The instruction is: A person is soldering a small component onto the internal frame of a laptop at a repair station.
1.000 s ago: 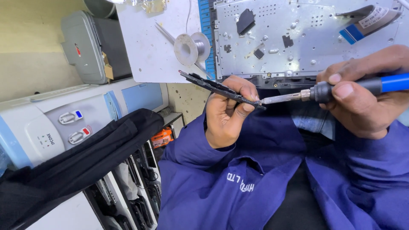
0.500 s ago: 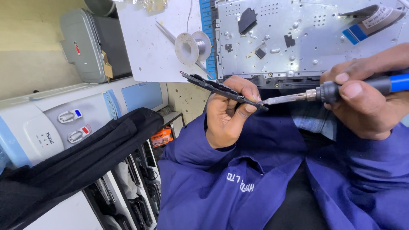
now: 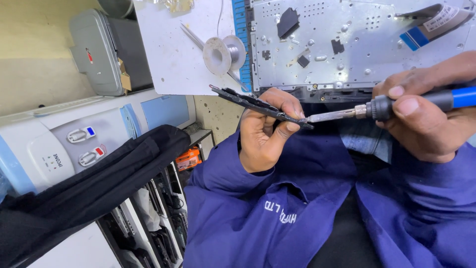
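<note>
Left hand (image 3: 265,131) pinches a thin black strip (image 3: 258,105); right hand (image 3: 426,116) grips a soldering iron (image 3: 386,106) against it

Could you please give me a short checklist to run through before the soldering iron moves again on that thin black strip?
1. Left hand pinches the thin black strip part firmly: ok.
2. Right hand grips the blue-handled soldering iron behind its black collar: ok.
3. Metal tip meets the strip's near end: ok.
4. Left fingertips clear of the hot tip: not ok, very close.
5. Solder spool on the white bench within reach: ok.
6. Iron heated: cannot tell.
</note>
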